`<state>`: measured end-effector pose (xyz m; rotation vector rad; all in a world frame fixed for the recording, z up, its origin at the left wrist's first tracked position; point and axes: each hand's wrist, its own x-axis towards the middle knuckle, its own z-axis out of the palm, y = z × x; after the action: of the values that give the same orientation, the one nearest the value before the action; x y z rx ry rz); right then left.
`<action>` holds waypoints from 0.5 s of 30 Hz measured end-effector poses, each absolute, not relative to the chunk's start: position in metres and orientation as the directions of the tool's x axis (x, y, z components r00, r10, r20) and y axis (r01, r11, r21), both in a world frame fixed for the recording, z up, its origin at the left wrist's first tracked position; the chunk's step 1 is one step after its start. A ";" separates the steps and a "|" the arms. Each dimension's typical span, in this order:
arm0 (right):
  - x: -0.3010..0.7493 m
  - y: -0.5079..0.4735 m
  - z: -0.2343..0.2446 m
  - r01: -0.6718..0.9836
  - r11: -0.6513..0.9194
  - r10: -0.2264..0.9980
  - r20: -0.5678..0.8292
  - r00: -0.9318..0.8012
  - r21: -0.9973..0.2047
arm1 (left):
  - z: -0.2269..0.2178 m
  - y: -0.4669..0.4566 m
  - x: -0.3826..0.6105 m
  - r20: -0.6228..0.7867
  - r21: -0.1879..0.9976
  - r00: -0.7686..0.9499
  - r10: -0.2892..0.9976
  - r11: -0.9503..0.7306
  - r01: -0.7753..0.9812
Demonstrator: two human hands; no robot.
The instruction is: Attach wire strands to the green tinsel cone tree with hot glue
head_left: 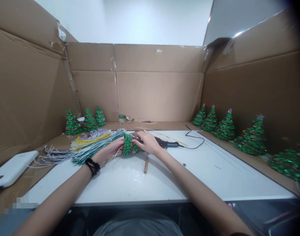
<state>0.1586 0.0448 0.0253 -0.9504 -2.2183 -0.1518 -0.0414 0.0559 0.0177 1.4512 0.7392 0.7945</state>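
A small green tinsel Christmas tree (129, 145) lies on its side on the white table (164, 183), base toward the left. My left hand (112, 150) cups its base with curled fingers; a black band is on that wrist. My right hand (148, 141) covers the tree's tip, fingers closed over it. Just behind the right hand lies a black glue gun (168, 143) with its cord (195, 139) trailing to the back.
A bundle of green, yellow and white wires (90, 146) lies left of the tree. A wooden-handled tool (146, 164) lies near the right hand. Finished trees stand at back left (87, 120) and along the right (226, 126). A white device (9, 168) lies far left. Cardboard walls surround.
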 end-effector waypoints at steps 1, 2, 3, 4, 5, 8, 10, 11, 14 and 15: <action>0.158 0.044 0.025 0.697 0.704 0.595 0.649 -0.475 -0.136 | 0.021 0.052 -0.040 0.031 0.999 0.567 0.823 -0.030 -0.012; 0.157 0.044 0.024 0.711 0.691 0.600 0.651 -0.466 -0.128 | 0.025 0.047 -0.039 0.025 1.000 0.581 0.813 -0.030 -0.001; 0.157 0.043 0.024 0.716 0.687 0.599 0.654 -0.462 -0.123 | 0.030 0.042 -0.038 0.025 0.999 0.591 0.806 -0.039 0.010; 0.156 0.042 0.024 0.715 0.689 0.593 0.660 -0.461 -0.118 | 0.033 0.037 -0.037 0.026 0.999 0.593 0.804 -0.047 0.019; 0.157 0.042 0.024 0.713 0.693 0.583 0.668 -0.462 -0.112 | 0.036 0.033 -0.036 0.030 0.998 0.591 0.806 -0.054 0.023; 0.157 0.040 0.026 0.712 0.691 0.575 0.692 -0.438 -0.124 | 0.041 0.026 -0.036 0.048 0.998 0.577 0.816 -0.068 0.013; 0.156 0.038 0.028 0.692 0.695 0.598 0.693 -0.403 -0.198 | 0.039 0.027 -0.036 0.037 0.998 0.567 0.823 -0.056 0.016; 0.155 0.038 0.029 0.653 0.709 0.618 0.680 -0.395 -0.265 | 0.037 0.030 -0.036 0.028 0.999 0.564 0.825 -0.047 0.020; 0.152 0.035 0.038 0.336 0.727 0.685 0.598 -0.417 -0.598 | 0.033 0.039 -0.036 -0.015 0.999 0.541 0.841 -0.006 0.037; 0.152 0.033 0.044 0.166 0.689 0.698 0.585 -0.414 -0.705 | 0.032 0.041 -0.035 -0.031 0.999 0.532 0.846 0.009 0.043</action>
<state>0.1516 0.0331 0.0436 -0.6694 -1.9410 0.6974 -0.0353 0.0412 0.0318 1.4363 0.8222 0.7537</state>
